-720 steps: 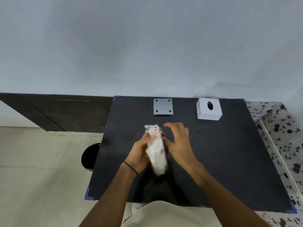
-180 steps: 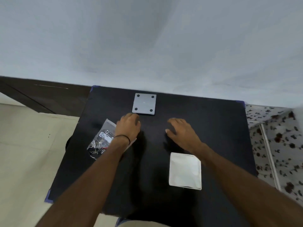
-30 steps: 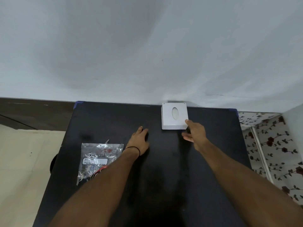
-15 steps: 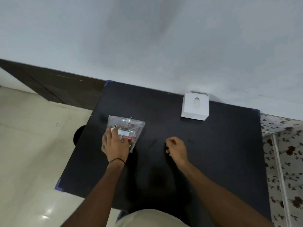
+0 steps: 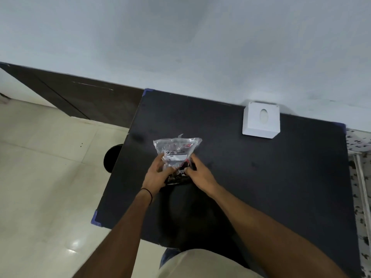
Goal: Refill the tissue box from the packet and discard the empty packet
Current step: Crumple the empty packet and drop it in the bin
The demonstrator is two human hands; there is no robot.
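Note:
The empty clear plastic packet (image 5: 176, 147), crinkled and with a white label, is at the left middle of the black table (image 5: 281, 187). My left hand (image 5: 158, 175) grips its near left edge and my right hand (image 5: 197, 173) grips its near right edge. The packet's far end is lifted off the table. The white tissue box (image 5: 260, 120) stands closed at the table's far edge against the wall, oval slot facing up, well apart from both hands.
A round black bin (image 5: 111, 158) stands on the tiled floor just left of the table, partly hidden by the table's edge. A dark wooden panel (image 5: 80, 99) runs along the wall at the left. Patterned fabric (image 5: 359, 177) borders the table's right side.
My right hand has moved left to the packet and taken hold of it together with my left hand. The packet has been raised from lying flat and pulled toward the table's middle.

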